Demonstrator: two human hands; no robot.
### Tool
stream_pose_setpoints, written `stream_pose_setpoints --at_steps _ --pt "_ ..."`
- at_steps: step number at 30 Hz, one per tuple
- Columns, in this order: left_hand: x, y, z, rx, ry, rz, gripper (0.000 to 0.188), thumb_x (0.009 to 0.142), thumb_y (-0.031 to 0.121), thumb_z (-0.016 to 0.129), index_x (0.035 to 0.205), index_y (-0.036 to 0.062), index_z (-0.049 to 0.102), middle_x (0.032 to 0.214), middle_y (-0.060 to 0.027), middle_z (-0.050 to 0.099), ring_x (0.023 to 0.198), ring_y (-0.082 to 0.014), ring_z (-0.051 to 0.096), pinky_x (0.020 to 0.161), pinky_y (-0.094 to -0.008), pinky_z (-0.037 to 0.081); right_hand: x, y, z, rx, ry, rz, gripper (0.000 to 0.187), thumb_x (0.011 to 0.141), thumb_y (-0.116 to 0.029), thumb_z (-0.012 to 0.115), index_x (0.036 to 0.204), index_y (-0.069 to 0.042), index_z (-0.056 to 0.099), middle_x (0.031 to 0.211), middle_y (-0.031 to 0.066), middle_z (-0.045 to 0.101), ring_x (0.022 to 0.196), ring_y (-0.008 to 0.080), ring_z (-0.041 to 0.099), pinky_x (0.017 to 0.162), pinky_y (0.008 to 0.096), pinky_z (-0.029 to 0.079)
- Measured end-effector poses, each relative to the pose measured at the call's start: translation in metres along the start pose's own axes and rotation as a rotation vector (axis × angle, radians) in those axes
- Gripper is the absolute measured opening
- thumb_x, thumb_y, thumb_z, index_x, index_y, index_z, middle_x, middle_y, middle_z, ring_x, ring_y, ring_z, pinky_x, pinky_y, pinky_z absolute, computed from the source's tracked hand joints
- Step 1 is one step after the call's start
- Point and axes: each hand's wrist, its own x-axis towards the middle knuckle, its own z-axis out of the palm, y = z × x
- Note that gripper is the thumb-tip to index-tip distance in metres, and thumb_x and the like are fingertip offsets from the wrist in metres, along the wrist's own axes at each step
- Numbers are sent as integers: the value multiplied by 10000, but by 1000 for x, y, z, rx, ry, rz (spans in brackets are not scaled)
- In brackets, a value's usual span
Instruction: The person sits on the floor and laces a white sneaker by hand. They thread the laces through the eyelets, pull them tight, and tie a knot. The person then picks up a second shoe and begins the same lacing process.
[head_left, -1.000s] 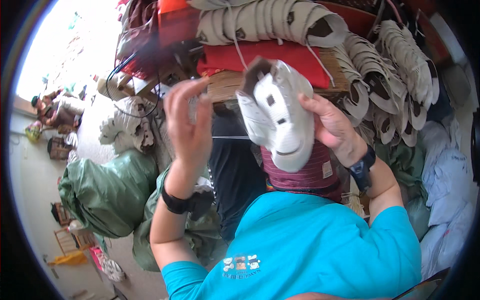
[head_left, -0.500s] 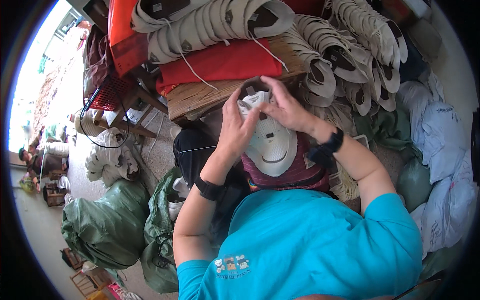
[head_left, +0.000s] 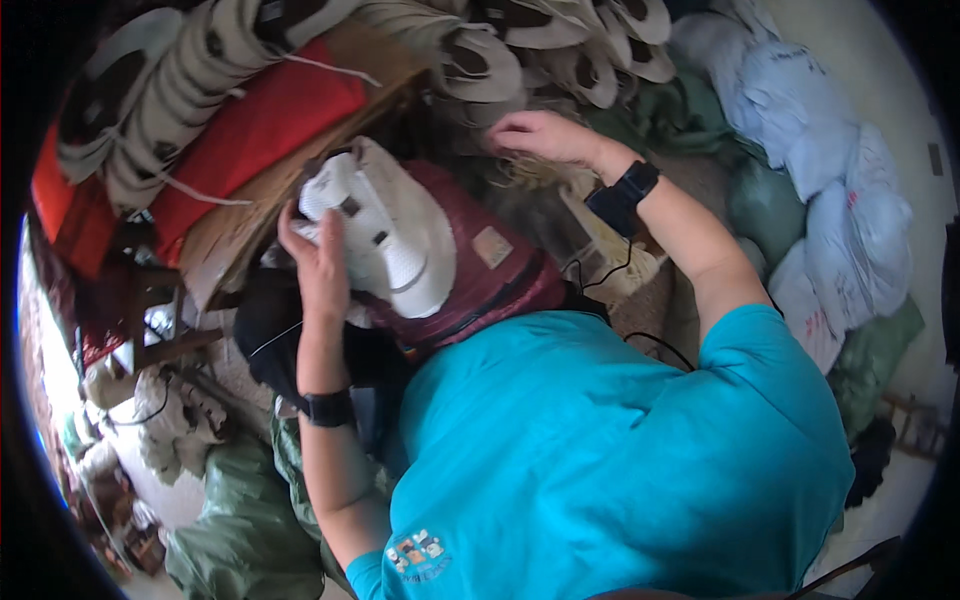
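Observation:
A white shoe upper (head_left: 400,235) with a perforated front and dark patches lies across a maroon striped cloth (head_left: 475,220) on my lap. My left hand (head_left: 322,265) grips its collar end, with the thumb on the outer face and the fingers mostly hidden behind. Off to the right, my right hand (head_left: 550,138) is closed, its fingertips bent over a bundle of cream shoelaces (head_left: 535,172). What lies between those fingertips is too blurred to make out.
A wooden bench (head_left: 225,240) ahead carries red cloth (head_left: 270,130) and a row of nested beige uppers (head_left: 190,90). More uppers (head_left: 585,70) hang at its right. White sacks (head_left: 800,110) line the right side; a green sack (head_left: 245,510) stands at lower left.
My right hand has let go of the upper and moved right to the cream laces. My left hand keeps hold of the upper, which now lies tilted. The view has turned to the right.

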Motion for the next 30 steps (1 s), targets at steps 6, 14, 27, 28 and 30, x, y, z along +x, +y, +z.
stream_pose_setpoints --at_steps 6,14,27,28,30 --pt "2 27 12 -4 -33 -104 675 1025 377 540 1496 21 212 1352 -201 449 1220 -229 464 1066 -318 344 -109 151 -44 164 400 643 196 945 -189 625 1045 -33 688 884 16 681 762 108 629 610 259 483" --pt "2 22 9 -42 -42 -123 702 1030 392 530 1517 35 173 1382 -194 448 1265 -236 447 1096 -335 324 -107 252 8 -137 677 600 230 797 -189 770 941 -24 700 825 72 683 766 189 643 691 348 509" --pt "1 20 4 32 -29 -111 706 1020 444 527 1508 43 212 1402 -193 403 1288 -244 420 1100 -352 324 -114 214 3 -653 595 619 286 855 -287 584 954 -64 734 977 194 702 951 389 660 832 487 518" --pt "2 18 4 64 -29 -102 718 1018 468 521 1512 50 208 1423 -191 383 1305 -248 407 1103 -364 328 -114 209 3 -647 626 623 280 853 -283 585 943 -63 733 965 192 703 945 390 660 826 489 518" --pt "4 14 3 24 -33 -92 710 1011 413 563 1500 36 213 1357 -193 454 1240 -238 467 1076 -329 342 -113 201 3 -632 686 632 267 848 -273 585 922 -62 730 941 189 704 934 391 660 814 492 519"
